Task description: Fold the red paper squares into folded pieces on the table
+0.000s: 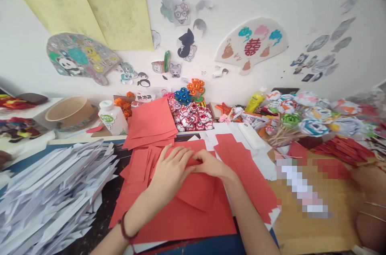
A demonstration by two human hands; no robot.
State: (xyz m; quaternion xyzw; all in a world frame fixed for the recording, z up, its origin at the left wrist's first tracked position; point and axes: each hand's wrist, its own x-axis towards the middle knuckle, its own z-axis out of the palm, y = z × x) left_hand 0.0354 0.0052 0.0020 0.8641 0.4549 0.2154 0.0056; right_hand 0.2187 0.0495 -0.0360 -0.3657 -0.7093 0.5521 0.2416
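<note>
Both my hands work on a sheet of red paper (197, 190) over the middle of the table. My left hand (173, 164) has its fingers laid along the paper's far edge and its thumb on the near side, gripping it. Close beside it, my right hand (208, 163) pinches the same edge, its fingertips partly hidden. Under this sheet lies a larger red sheet (208, 225). Small cut red pieces (138, 166) lie left of my left hand. A stack of red sheets (152, 120) stands behind, and long red strips (244, 174) lie right of my right hand.
A big pile of folded white paper strips (57, 194) covers the left. At the back are a white bottle (113, 118), red-and-white paper flowers (194, 117) and a yellow bottle (255, 100). Wrapped paper flowers (313, 126) crowd the right. Another person's arm (372, 207) reaches in there.
</note>
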